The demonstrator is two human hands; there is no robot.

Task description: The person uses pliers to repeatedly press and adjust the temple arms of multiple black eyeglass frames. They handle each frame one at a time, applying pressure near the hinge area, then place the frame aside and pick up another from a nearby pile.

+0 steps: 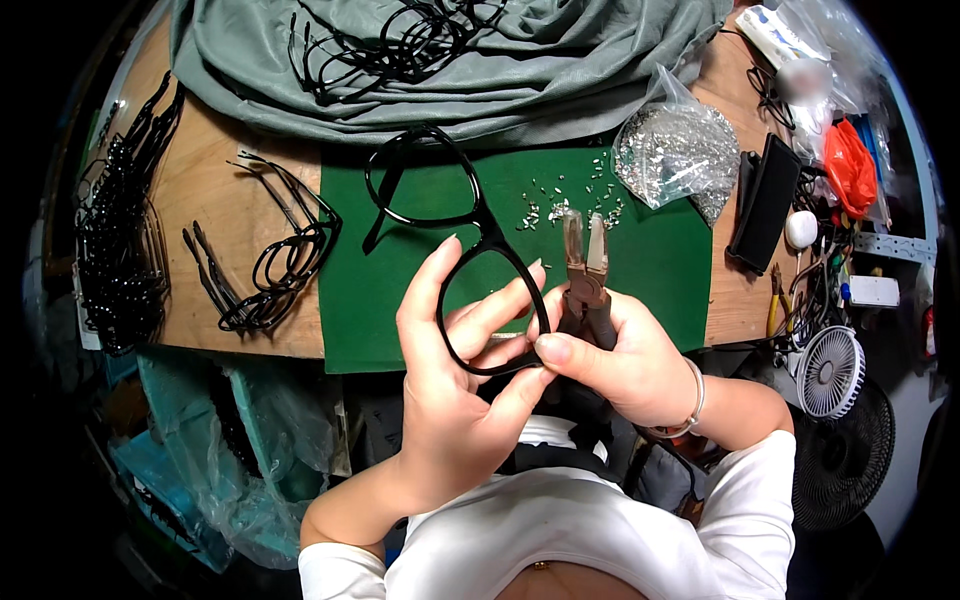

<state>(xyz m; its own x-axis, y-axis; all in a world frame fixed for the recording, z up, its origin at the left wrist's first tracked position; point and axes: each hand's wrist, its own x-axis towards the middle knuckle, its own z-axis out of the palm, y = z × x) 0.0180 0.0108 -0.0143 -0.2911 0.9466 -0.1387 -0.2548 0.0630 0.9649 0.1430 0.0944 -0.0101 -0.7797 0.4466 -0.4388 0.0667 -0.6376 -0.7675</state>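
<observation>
My left hand (pixel 450 400) grips the lower rim of a black glasses frame (pixel 485 232), held at a slant above the green mat (pixel 651 279), with one temple showing beside the upper rim. My right hand (pixel 610 360) holds metal pliers (pixel 585 280) upright, jaws slightly apart, and its thumb presses on the frame's rim beside my left thumb. Small silver metal pieces (pixel 553 213) lie scattered on the mat just beyond the pliers, near a clear bag (pixel 673 150) full of similar pieces.
Black frames (pixel 280 260) and a dense pile (pixel 122 240) lie left on the wooden bench (pixel 200 130). More lie on grey-green cloth (pixel 240 60) behind. At right are a black case (pixel 763 200), orange plastic bag (pixel 848 166), yellow-handled tool (pixel 775 310) and two fans (pixel 830 372).
</observation>
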